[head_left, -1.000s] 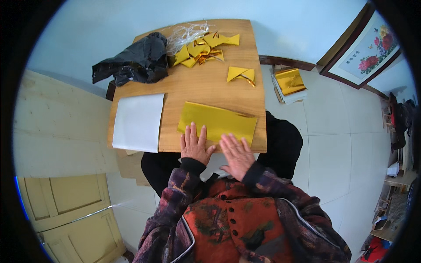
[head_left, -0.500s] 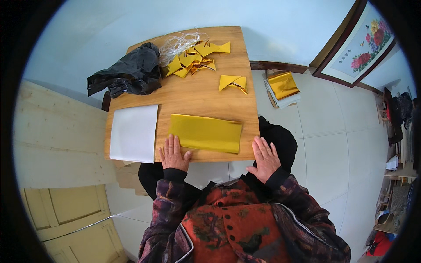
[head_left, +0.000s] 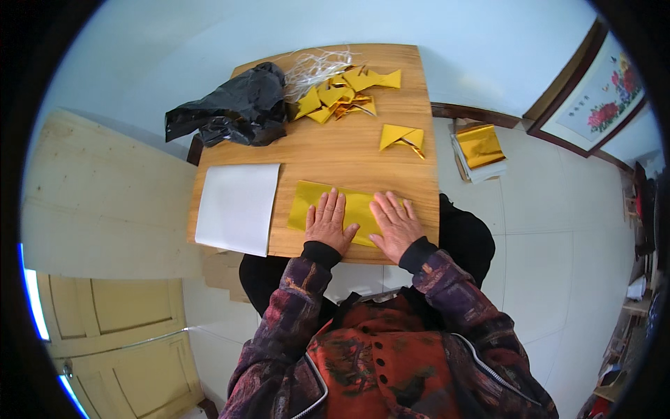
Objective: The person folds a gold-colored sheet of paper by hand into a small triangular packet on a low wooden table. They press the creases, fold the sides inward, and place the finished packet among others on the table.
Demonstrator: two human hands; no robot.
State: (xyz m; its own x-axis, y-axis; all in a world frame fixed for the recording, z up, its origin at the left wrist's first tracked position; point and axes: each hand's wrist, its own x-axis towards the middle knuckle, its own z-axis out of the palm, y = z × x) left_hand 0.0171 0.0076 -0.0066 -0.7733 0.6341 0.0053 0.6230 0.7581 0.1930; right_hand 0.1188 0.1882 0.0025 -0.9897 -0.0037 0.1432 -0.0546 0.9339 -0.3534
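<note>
A long gold foil paper (head_left: 358, 204), its sides reaching under both palms, lies flat near the front edge of the wooden table (head_left: 349, 167). My left hand (head_left: 329, 222) rests on its middle-left part with fingers stretched out. On its right end lies my right hand (head_left: 398, 225), also flat, fingers extended and hiding that end. To the left is a white sheet (head_left: 237, 209). A folded gold paper piece (head_left: 403, 138) sits further back on the right, and a heap of folded gold pieces (head_left: 338, 96) lies at the far side.
A crumpled black plastic bag (head_left: 244, 105) lies at the back left, beside tangled clear strings (head_left: 317, 70). On the floor right of the table stands a stack of gold and white sheets (head_left: 481, 148). A framed flower picture (head_left: 600, 98) leans at the wall.
Both hands have moved onto the gold foil paper; the right one came in leftward from the table's front right corner. The whole view has shifted slightly.
</note>
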